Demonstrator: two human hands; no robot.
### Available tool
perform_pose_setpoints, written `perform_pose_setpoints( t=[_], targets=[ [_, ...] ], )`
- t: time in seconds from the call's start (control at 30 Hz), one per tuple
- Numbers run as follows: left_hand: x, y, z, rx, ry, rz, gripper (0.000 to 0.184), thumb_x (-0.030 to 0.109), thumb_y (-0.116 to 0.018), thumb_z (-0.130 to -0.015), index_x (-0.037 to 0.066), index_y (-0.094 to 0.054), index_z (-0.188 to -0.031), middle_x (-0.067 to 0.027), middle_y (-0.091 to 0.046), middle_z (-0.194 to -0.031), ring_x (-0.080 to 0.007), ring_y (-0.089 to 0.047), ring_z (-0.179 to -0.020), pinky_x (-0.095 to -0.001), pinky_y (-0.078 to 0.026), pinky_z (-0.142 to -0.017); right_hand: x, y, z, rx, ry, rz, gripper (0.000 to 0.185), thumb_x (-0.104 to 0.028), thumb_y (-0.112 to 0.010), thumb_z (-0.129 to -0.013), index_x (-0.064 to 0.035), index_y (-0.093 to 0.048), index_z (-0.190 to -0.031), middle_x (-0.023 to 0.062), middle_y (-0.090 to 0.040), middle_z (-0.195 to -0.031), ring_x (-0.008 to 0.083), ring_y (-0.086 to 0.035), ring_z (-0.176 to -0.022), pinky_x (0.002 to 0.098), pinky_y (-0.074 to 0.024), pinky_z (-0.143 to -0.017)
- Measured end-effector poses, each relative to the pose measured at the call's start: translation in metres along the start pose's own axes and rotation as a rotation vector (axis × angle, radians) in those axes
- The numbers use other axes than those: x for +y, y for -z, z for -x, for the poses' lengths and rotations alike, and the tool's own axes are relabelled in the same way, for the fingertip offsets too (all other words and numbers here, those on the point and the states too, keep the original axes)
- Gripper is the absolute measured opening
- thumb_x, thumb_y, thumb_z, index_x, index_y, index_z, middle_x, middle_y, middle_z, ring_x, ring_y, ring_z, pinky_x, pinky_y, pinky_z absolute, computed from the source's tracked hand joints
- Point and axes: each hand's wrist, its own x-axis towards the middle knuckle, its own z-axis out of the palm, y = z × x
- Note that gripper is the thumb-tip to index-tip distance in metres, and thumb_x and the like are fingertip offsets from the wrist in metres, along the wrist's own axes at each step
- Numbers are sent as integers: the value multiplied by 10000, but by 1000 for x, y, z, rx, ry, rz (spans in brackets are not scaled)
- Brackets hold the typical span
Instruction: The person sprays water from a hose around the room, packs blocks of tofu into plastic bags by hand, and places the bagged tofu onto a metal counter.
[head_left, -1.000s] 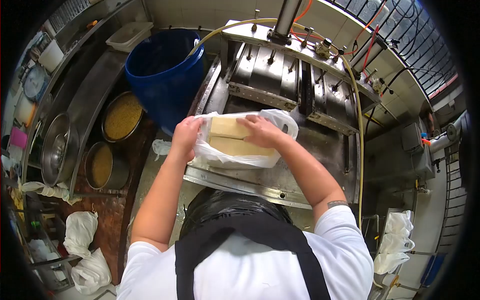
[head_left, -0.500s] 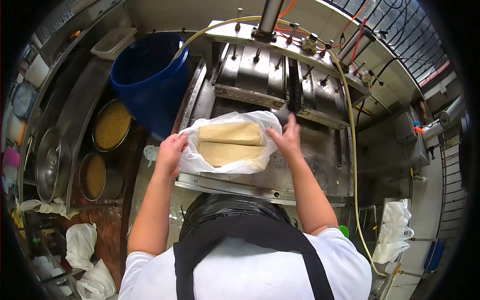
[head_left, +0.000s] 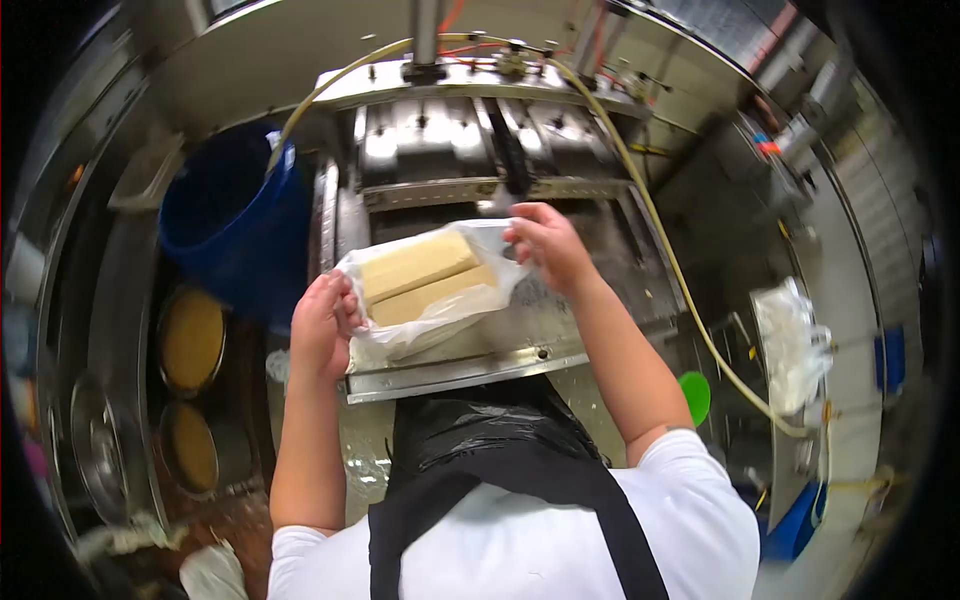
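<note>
A thin white plastic bag (head_left: 440,325) is stretched between my two hands above the steel press table. Inside it, two long pale yellow blocks (head_left: 418,265), like tofu or cheese, lie side by side, seen through the bag's open top. My left hand (head_left: 322,312) is closed on the bag's left edge. At the far right corner, my right hand (head_left: 548,243) pinches the plastic and pulls it outward. The bag slants, its right end farther from me than its left. Its underside is hidden.
The steel press (head_left: 430,150) with its plates stands behind the bag. To the left are a blue barrel (head_left: 235,230) and two round pots (head_left: 193,340) with yellowish contents. A yellow hose (head_left: 655,205) runs down the right side. White bags (head_left: 790,345) hang at the right.
The view has turned. My right hand, its fingers apart and blurred before, now grips the bag's edge. The bag's right end has swung away from me, slanting the blocks.
</note>
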Motion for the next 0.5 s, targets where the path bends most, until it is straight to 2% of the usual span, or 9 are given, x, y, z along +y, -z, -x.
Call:
perform_pose_setpoints(
  t=[0.03, 0.07, 0.13, 0.23, 0.27, 0.37, 0.4, 0.47, 0.5],
  targets=[
    [-2, -4, -2, 21, -12, 5, 234, 275, -584, -1072, 97, -559, -922, 7, -515, -710, -121, -486, -593, -290, -454, -581, 0, 1, 4, -14, -57, -15, 356, -127, -647, -946, 26, -582, -1261, 82, -659, -909, 131, -587, -695, 283, -507, -611],
    [2, -9, -2, -56, -47, 29, 202, 244, -590, -1066, 96, -567, -931, 27, -495, -710, -105, -478, -615, -275, -431, -577, -5, -1, 11, -33, -113, -30, 335, -108, -635, -937, 23, -591, -1242, 76, -655, -896, 135, -588, -700, 290, -508, -614],
    [24, -19, 10, -10, -115, -114, 203, 235, -610, -1059, 110, -566, -905, 47, -466, -701, -83, -467, -636, -259, -406, -567, -25, 1, 41, 39, -61, -26, 296, -80, -647, -917, 3, -613, -1199, 66, -662, -892, 128, -595, -707, 292, -512, -617],
    [36, -34, 52, 98, -132, -108, 239, 278, -648, -1042, 126, -557, -881, 65, -404, -685, -57, -402, -578, -235, -376, -542, -38, 11, 111, 69, 59, 57, 270, -16, -628, -861, -27, -625, -1131, 35, -653, -856, 102, -597, -718, 284, -517, -625],
    [32, -36, 65, 114, -145, -148, 264, 299, -650, -1043, 127, -550, -870, 67, -402, -684, -56, -395, -573, -237, -371, -538, -30, 21, 132, 66, 50, -44, 257, -14, -618, -862, -31, -626, -1118, 32, -644, -835, 96, -596, -700, 276, -511, -614],
    [18, -48, 84, -48, -154, -184, 331, 345, -639, -1052, 124, -522, -834, 60, -408, -679, -62, -395, -554, -248, -377, -530, -23, 40, 180, 219, 54, -146, 196, -18, -582, -885, -44, -638, -1071, 9, -607, -786, 75, -556, -643, 252, -479, -556],
    [13, -64, 88, -72, -142, -218, 353, 356, -631, -1056, 125, -513, -817, 56, -417, -678, -65, -390, -540, -251, -377, -527, -23, 49, 194, 203, 88, -127, 177, -19, -579, -888, -49, -642, -1051, -1, -598, -791, 64, -541, -638, 247, -468, -553],
    [-7, -91, 93, -45, -130, -237, 383, 366, -614, -1064, 127, -499, -788, 53, -418, -644, -68, -347, -484, -255, -355, -496, -25, 73, 223, 206, 127, -192, 160, -27, -548, -899, -45, -643, -1027, -13, -567, -756, 63, -493, -639, 249, -396, -546],
    [-19, -106, 99, -98, -101, -212, 396, 367, -597, -1073, 139, -488, -768, 53, -402, -604, -68, -290, -436, -261, -311, -451, -31, 93, 244, 233, 132, -156, 158, -18, -544, -899, -39, -639, -1023, -15, -566, -751, 63, -485, -640, 255, -395, -554]
  ],
)
